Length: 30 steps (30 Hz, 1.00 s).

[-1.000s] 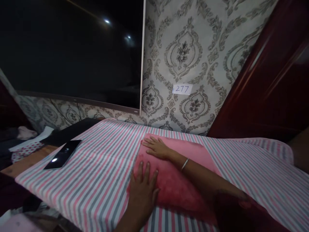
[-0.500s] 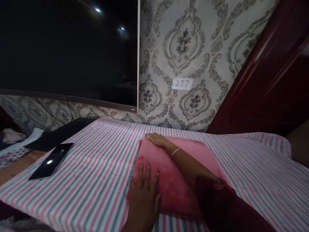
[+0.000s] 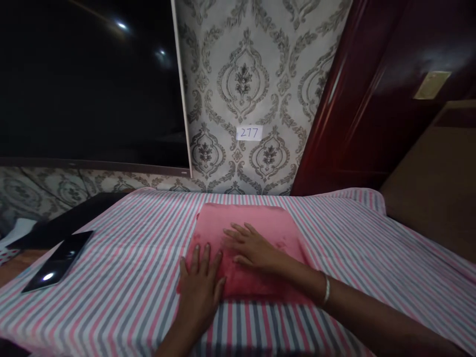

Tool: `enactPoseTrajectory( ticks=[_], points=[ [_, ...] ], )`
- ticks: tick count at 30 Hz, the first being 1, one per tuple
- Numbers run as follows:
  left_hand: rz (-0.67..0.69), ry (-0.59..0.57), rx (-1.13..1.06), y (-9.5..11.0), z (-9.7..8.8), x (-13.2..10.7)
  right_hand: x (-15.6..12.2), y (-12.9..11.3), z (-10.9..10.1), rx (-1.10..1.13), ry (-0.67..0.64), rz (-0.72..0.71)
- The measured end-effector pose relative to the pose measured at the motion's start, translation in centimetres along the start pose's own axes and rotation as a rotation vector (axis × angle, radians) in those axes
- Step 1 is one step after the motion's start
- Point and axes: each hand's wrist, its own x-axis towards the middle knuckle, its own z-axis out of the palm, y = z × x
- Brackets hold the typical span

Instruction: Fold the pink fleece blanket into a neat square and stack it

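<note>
A folded pink plush cloth [image 3: 238,218] lies flat on a striped sheet [image 3: 141,267], its near part a deeper red-pink than its far part. My left hand [image 3: 200,287] rests on the near left corner of the cloth, palm down with fingers spread. Across the middle of the cloth lies my right hand [image 3: 255,248], also palm down, its fingers apart and pointing left. A pale bracelet [image 3: 327,289] circles my right wrist. Neither hand grips anything.
To the left, a black phone [image 3: 59,263] lies on the sheet. A large dark screen [image 3: 89,89] hangs behind it. On the patterned wall is a paper label [image 3: 249,132] reading 277. A dark red glossy wooden panel [image 3: 357,124] and a brown box-like shape [image 3: 439,183] stand at right.
My right hand has slid from the cloth's far left corner back toward its middle. My left hand stays at the near left part. The view has shifted to the right.
</note>
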Motion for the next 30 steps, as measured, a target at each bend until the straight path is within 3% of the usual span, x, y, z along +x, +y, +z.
enactPoseTrajectory(
  ticks=[3, 6, 9, 12, 17, 24, 30],
  points=[
    [0.057, -0.107, -0.134, 0.0, -2.8, 2.8, -3.0, -0.7, 0.5, 0.055, -0.011, -0.032],
    [0.266, -0.354, -0.371, 1.1, -4.5, 8.1, -3.7, -0.8, 1.5, 0.084, 0.021, -0.077],
    [0.434, -0.59, -0.464, 2.2, -2.9, 13.8, -3.5, -0.7, 2.6, 0.106, 0.081, -0.069],
    [0.463, -0.72, -0.398, 2.2, 1.0, 17.7, -3.6, -0.5, 3.3, 0.144, 0.077, -0.042],
    [0.486, -0.705, -0.327, 0.3, 5.8, 20.4, -3.9, -0.1, 3.3, 0.226, 0.025, -0.012],
    [0.467, -0.726, -0.333, -1.5, 9.1, 23.6, -4.0, 0.1, 2.9, 0.309, 0.061, -0.01],
    [0.38, -0.612, -0.303, -1.5, 10.4, 23.4, -3.9, -0.1, 2.7, 0.258, 0.081, -0.023]
  ],
)
